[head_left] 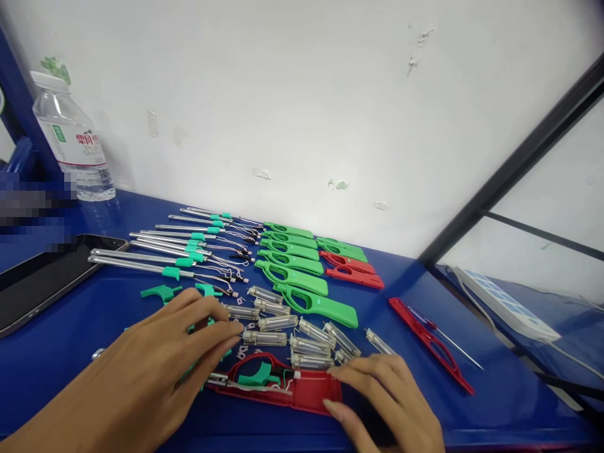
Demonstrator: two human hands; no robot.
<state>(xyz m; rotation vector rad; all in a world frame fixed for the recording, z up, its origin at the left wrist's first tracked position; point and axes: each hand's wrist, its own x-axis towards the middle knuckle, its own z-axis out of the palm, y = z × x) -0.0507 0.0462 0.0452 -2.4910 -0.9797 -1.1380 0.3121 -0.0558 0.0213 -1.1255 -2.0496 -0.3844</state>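
Note:
A red lighter shell [306,390] lies open near the table's front edge, with a green trigger piece [255,376] and thin wires inside it. My right hand [387,402] rests on the shell's right end, fingertips touching its top edge and thumb at its lower edge. My left hand [160,365] lies flat over the shell's left end, fingers spread, tips near a clear gas tube [264,338]. Several clear gas tubes [311,345] lie just behind the shell.
Green lighter shells [302,277] and two red ones [353,274] lie in a row mid-table. Metal tubes with green collars [155,251] lie to their left. Another red shell half [431,345] sits right. A phone [42,283], water bottle [73,138] and power strip [504,302] are nearby.

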